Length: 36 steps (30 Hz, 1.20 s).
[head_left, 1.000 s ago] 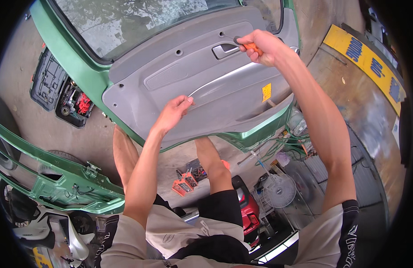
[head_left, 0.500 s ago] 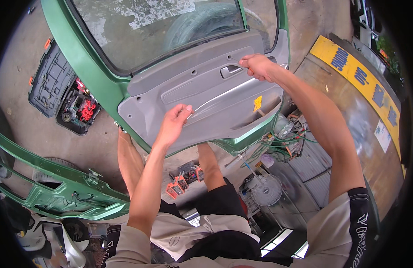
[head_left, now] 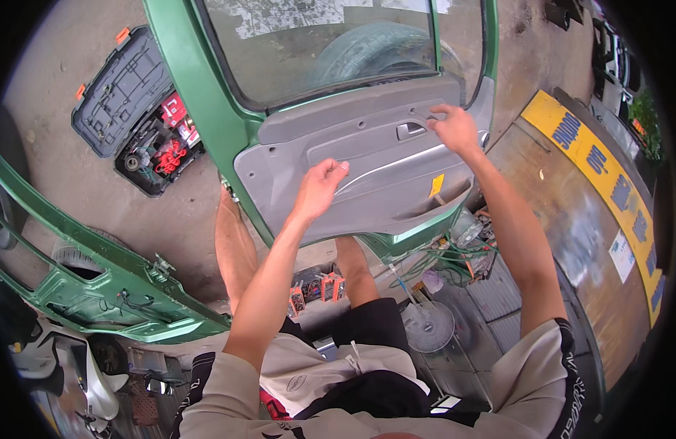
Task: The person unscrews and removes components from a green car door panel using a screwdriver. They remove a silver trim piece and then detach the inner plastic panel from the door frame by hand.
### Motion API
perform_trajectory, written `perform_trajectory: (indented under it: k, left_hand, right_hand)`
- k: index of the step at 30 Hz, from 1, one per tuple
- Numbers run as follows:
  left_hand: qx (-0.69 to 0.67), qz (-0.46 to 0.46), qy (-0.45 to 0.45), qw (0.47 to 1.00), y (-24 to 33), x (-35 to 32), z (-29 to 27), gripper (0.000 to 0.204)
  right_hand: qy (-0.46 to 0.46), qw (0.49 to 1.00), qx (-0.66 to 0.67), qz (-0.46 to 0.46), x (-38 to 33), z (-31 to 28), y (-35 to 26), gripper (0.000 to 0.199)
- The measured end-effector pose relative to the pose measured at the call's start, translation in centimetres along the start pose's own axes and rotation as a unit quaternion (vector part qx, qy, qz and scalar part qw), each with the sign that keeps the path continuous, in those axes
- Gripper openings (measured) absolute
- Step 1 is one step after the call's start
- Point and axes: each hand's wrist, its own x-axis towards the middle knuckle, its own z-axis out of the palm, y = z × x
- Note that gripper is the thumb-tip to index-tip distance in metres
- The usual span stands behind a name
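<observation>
A grey door trim panel (head_left: 331, 154) covers the inside of a green vehicle door (head_left: 183, 88) in front of me. Over the panel's lower middle, my left hand (head_left: 317, 193) has its fingers closed beside the near end of a silver trim strip (head_left: 385, 167); anything inside them is hidden. My right hand (head_left: 455, 130) is at the upper right, by the inner door handle (head_left: 409, 131) and a small round hole. Its index finger reaches out, apart from the thumb, and I make out nothing held there. A yellow sticker (head_left: 437, 184) marks the panel.
An opened black toolbox (head_left: 154, 157) with red tools lies on the floor at left. Another green door (head_left: 118, 293) stands lower left. Orange-handled boxes (head_left: 332, 287) sit between my legs. A round fan (head_left: 428, 326) and green hoses (head_left: 448, 256) are below right, beside a yellow-edged board (head_left: 601, 157).
The view has shifted, so the door appears farther right and lower. My right index finger and thumb have parted from a pinch on a thin rod near the hole. My left hand stays closed.
</observation>
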Motion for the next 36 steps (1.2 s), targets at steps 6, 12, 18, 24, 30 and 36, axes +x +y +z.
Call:
perform_trajectory:
  k: [6,12,18,24,30,36]
  left_hand:
    - [-0.030,0.028,-0.003,0.999,-1.2,0.2,0.0,0.044]
    - [-0.031,0.029,-0.016,0.999,-1.9,-0.2,1.4,0.041]
    - [0.014,-0.014,0.002,1.000,-3.8,-0.9,0.1,0.043]
    - [0.025,0.000,-0.020,0.999,-2.8,-1.2,1.2,0.044]
    - [0.001,0.022,-0.009,1.000,-2.5,-0.9,1.8,0.040]
    - [0.082,0.012,-0.003,0.997,-3.7,-0.8,2.4,0.046]
  right_hand:
    - [-0.276,0.667,0.620,0.309,1.5,-0.1,2.5,0.035]
    - [-0.248,0.957,0.121,0.093,2.9,-2.3,0.7,0.029]
    - [0.021,0.929,-0.342,-0.137,-1.6,1.0,-3.2,0.022]
    - [-0.074,0.981,0.150,0.097,-0.9,0.5,1.3,0.028]
    - [-0.195,0.975,0.066,0.086,1.9,-0.8,1.2,0.026]
    - [0.107,0.914,-0.342,-0.193,-0.9,0.8,-0.6,0.022]
